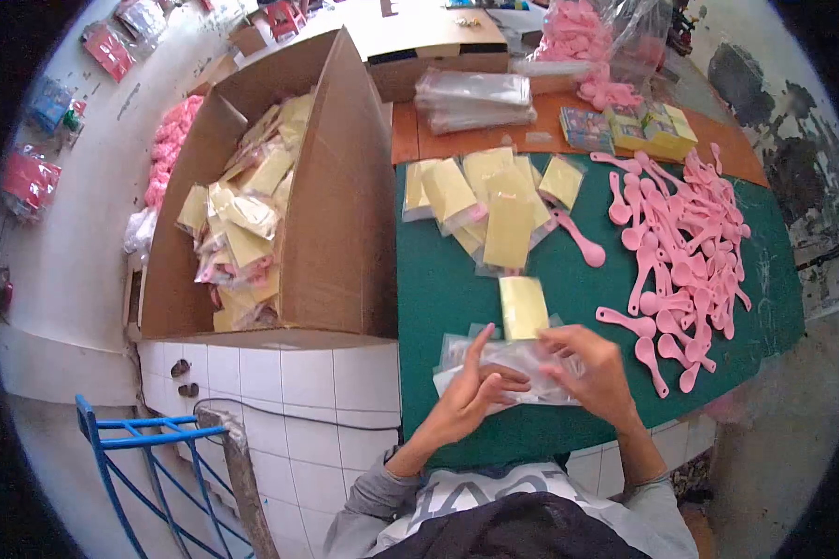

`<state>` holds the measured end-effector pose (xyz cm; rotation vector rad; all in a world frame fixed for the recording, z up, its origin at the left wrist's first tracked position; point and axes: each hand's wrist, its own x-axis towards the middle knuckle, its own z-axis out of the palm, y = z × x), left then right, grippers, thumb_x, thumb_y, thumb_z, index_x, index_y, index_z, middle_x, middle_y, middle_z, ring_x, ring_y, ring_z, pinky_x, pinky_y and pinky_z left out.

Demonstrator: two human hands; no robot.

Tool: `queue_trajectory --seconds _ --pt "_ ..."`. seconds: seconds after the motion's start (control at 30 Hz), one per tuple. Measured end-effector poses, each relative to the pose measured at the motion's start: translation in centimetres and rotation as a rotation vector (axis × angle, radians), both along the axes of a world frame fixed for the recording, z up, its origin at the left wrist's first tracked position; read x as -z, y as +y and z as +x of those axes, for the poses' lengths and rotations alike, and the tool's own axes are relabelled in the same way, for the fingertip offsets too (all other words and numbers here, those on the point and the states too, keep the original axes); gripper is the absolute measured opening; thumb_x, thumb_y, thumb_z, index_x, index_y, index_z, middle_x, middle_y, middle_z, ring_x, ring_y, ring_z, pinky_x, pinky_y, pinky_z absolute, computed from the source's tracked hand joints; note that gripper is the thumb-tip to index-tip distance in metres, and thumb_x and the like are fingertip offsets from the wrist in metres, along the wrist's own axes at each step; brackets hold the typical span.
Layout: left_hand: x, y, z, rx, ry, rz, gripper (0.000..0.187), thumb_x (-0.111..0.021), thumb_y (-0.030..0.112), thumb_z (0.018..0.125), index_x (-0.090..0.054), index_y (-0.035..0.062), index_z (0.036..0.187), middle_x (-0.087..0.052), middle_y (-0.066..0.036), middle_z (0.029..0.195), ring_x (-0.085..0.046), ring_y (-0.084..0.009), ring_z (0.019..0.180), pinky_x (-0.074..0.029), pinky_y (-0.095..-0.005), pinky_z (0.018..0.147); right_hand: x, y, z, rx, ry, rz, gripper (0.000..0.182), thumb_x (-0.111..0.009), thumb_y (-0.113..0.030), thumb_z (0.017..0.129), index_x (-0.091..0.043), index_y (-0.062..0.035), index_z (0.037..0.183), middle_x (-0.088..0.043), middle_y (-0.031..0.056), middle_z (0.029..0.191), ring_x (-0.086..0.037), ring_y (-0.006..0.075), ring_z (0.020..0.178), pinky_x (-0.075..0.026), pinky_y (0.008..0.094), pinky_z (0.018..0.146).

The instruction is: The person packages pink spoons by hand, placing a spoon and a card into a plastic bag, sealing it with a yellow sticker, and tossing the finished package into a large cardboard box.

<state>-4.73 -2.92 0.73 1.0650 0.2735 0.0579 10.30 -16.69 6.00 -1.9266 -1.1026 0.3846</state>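
My left hand (pixel 473 391) is over the near edge of a pile of clear plastic bags (pixel 457 352), its index finger stretched upward and the other fingers apart. At the right side of the same pile is my right hand (pixel 592 373), its fingers bent and apart, slightly blurred, with nothing visible in them. A small stack of yellow cards (pixel 525 307) lies just beyond the bags, near my right fingertips. Farther up the green table (pixel 569 279), packed bags with yellow cards (pixel 508 228) lie in a loose heap, and a single pink spoon (pixel 583 240) rests beside them.
Many pink spoons (pixel 685 270) are spread over the table's right side. A large cardboard box (pixel 336 214) full of packed yellow bags stands on the left. Stacked cards (pixel 657 130) and plastic sleeves (pixel 475 98) lie at the back. A blue metal frame (pixel 149 433) stands at lower left.
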Motion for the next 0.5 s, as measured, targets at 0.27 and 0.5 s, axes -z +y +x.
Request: queue_trajectory --seconds 0.27,0.5 --pt "0.6 -0.9 -2.3 0.028 0.114 0.018 0.063 -0.035 0.003 0.095 0.003 0.0152 0.144 -0.055 -0.021 0.113 -0.059 -0.0258 0.101 -0.052 -0.0364 0.083 1.5 -0.2 -2.4 -0.313 -0.154 -0.181 0.03 -0.072 -0.009 0.068 -0.06 -0.006 0.095 -0.056 0.0136 0.097 -0.056 0.0294 0.092 -0.048 0.0371 0.077" --pt "-0.5 -1.1 -2.2 -0.007 0.107 0.233 0.055 -0.039 0.005 0.095 -0.012 0.0101 0.143 -0.055 -0.017 0.112 -0.059 -0.0205 0.097 -0.05 -0.0337 0.086 1.6 0.5 -2.6 -0.401 -0.211 -0.195 0.018 -0.068 -0.012 0.069 -0.056 -0.0043 0.079 -0.052 0.0098 0.081 -0.053 0.0283 0.086 -0.043 0.0378 0.072"
